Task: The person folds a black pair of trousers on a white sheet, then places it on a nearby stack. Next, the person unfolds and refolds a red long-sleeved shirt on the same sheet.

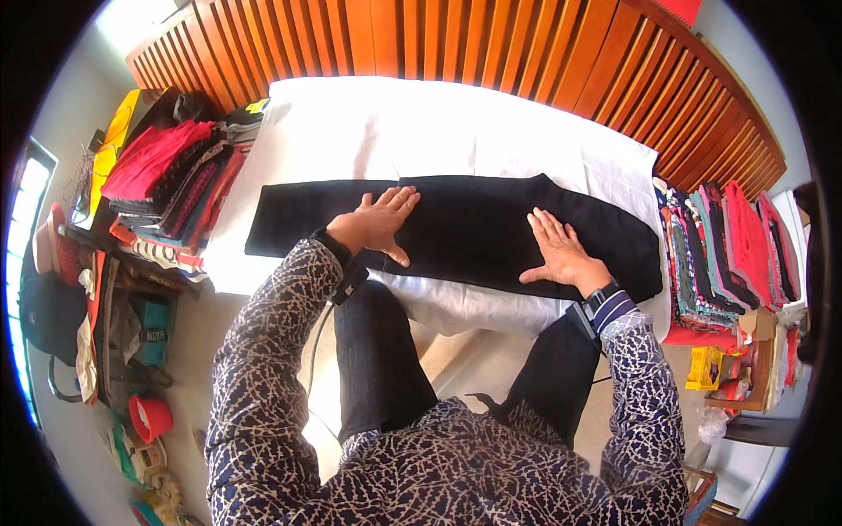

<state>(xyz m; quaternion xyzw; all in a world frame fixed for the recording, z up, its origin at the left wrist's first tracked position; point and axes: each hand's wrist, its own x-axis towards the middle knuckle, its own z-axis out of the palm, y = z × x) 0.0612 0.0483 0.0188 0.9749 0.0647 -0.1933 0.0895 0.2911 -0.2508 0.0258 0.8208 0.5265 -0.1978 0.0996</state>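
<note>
A pair of black trousers (473,230), one leg over the other, lies flat across a white cloth (460,125) in front of me. My left hand (385,223) rests palm down on the trouser legs left of centre, fingers spread. Further right, my right hand (559,253) presses flat on the wider part of the garment, its thumb pointing left. Neither hand grasps the fabric. Both wrists wear dark bands with small devices.
Stacks of folded clothes (158,164) stand at the left, and more folded clothes (723,250) at the right. A slatted wooden headboard (460,39) borders the far side. A red bucket (150,418) is low at the left, a yellow box (705,368) at the right.
</note>
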